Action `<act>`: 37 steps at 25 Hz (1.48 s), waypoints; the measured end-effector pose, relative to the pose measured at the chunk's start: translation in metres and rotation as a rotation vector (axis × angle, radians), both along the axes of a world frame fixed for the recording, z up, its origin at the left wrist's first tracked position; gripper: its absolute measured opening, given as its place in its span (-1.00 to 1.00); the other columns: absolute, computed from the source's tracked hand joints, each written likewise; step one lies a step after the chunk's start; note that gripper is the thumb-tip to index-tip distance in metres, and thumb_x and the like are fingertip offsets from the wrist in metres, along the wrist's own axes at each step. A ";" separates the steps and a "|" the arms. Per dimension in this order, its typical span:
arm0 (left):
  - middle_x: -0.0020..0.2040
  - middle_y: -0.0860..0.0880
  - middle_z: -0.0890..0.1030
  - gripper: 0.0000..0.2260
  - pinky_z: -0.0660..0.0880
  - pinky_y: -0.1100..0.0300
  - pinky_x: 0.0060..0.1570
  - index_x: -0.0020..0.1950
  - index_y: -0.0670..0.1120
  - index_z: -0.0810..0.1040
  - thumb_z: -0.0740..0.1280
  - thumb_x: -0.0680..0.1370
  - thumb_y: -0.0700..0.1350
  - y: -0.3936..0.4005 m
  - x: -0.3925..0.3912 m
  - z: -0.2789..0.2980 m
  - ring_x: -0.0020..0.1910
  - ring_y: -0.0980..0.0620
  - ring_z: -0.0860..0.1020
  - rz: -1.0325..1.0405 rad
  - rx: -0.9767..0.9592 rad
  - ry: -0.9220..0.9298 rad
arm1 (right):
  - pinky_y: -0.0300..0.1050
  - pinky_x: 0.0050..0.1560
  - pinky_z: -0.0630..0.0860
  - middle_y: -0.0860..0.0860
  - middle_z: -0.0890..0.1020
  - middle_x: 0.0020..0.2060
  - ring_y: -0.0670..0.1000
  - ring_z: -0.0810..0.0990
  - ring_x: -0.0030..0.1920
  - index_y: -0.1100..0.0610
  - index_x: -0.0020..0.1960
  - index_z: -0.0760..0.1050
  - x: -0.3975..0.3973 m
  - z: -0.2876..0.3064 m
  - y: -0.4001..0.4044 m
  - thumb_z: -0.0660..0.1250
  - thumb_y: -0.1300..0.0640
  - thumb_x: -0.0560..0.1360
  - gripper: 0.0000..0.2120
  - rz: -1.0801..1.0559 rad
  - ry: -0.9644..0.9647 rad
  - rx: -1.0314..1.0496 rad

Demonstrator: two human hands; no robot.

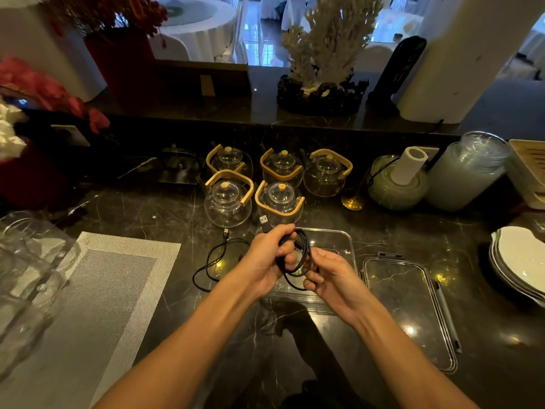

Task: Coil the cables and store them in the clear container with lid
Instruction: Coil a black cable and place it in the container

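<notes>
Your left hand (267, 256) is closed around a thin black USB cable (299, 255) gathered into loops, its silver plug (264, 222) sticking up past your knuckles. Your right hand (330, 276) pinches the lower part of the same loops between thumb and fingers. Both hands hover over the clear rectangular plastic container (343, 240), which sits open on the dark marble counter (295, 335). Its clear lid (413, 314) lies flat just to the right. A second black cable (211, 261) lies loose on the counter to the left of the container, near the grey woven placemat (97, 290). Five glass teapots with wooden handles (228, 199) stand behind.
</notes>
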State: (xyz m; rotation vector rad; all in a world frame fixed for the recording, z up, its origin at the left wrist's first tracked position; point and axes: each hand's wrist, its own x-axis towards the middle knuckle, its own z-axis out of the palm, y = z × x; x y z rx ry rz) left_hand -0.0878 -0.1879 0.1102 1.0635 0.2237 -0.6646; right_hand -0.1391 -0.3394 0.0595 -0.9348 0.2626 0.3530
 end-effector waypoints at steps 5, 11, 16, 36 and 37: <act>-0.43 0.03 0.33 -0.82 0.34 0.29 -0.48 -0.09 -0.11 0.43 0.26 0.68 -0.08 -0.001 -0.002 -0.005 -0.50 0.13 0.39 0.040 0.241 -0.250 | -0.19 -0.34 0.40 0.07 0.48 -0.20 -0.09 0.30 -0.38 0.29 0.18 0.54 0.000 0.005 0.003 0.24 0.22 0.63 -0.79 -0.020 -0.045 -0.060; -0.44 0.08 0.40 -0.81 0.37 0.26 -0.39 -0.08 -0.11 0.50 0.25 0.68 -0.06 -0.004 0.000 -0.014 -0.45 0.15 0.38 0.047 0.271 -0.289 | -0.18 -0.32 0.33 0.10 0.59 -0.15 -0.09 0.29 -0.36 0.36 0.22 0.52 0.004 0.009 0.005 0.17 0.25 0.60 -0.72 -0.005 -0.098 -0.145; -0.46 0.08 0.31 -0.79 0.27 0.21 -0.28 -0.09 -0.08 0.51 0.21 0.70 -0.05 -0.002 0.001 -0.014 -0.46 0.14 0.28 0.021 0.069 -0.033 | -0.15 -0.29 0.34 -0.05 0.44 -0.31 -0.14 0.36 -0.39 0.24 0.14 0.48 0.004 0.012 0.013 0.28 0.06 0.49 -0.69 -0.072 -0.162 -0.339; -0.45 0.06 0.26 -0.74 0.27 0.25 -0.41 -0.15 -0.11 0.46 0.19 0.71 -0.06 -0.005 0.004 -0.010 -0.49 0.14 0.23 0.010 0.158 -0.175 | -0.29 0.01 0.53 0.03 0.59 0.02 -0.19 0.58 0.02 0.09 0.09 0.66 0.003 0.019 0.025 0.37 0.19 0.60 -0.88 -0.359 -0.473 -1.059; -0.46 0.07 0.26 -0.74 0.27 0.26 -0.42 -0.14 -0.12 0.46 0.20 0.71 -0.06 -0.003 0.005 -0.013 -0.50 0.15 0.23 0.022 0.159 -0.151 | -0.22 0.07 0.56 0.03 0.65 0.00 -0.16 0.62 0.03 0.10 0.06 0.66 0.006 0.027 0.022 0.36 0.20 0.61 -0.89 -0.380 -0.426 -0.894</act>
